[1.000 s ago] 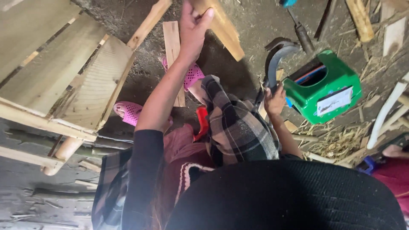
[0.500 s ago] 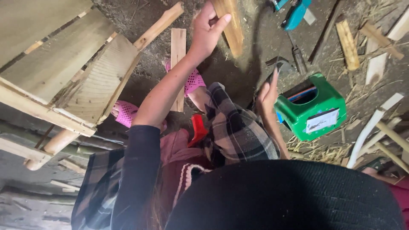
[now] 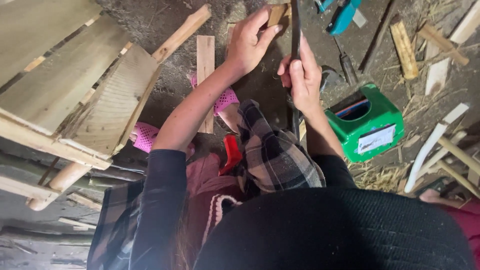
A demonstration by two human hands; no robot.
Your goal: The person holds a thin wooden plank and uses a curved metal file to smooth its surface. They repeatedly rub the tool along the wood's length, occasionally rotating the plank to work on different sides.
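Observation:
My left hand (image 3: pixel 248 44) grips the lower end of a short pale wooden stick (image 3: pixel 276 13) that stands on the dirt floor at the top of the view. My right hand (image 3: pixel 302 76) is closed around a dark metal blade tool (image 3: pixel 295 27), seen edge-on as a thin black line. The blade lies right beside the stick, just to its right. Both hands are close together, a hand's width apart. My plaid-trousered knee (image 3: pixel 272 155) is below them.
A slatted wooden frame (image 3: pixel 75 95) fills the left. A loose plank (image 3: pixel 205 60) and pink sandals (image 3: pixel 226 100) lie near the left arm. A green plastic box (image 3: pixel 372 125) sits right of my right forearm. Wood offcuts (image 3: pixel 403 42), a white stick (image 3: pixel 431 145) and a blue tool (image 3: pixel 343 15) lie beyond.
My right hand lifted the curved blade from beside the green box up and left to the stick. My left hand kept hold of the stick, which is now upright.

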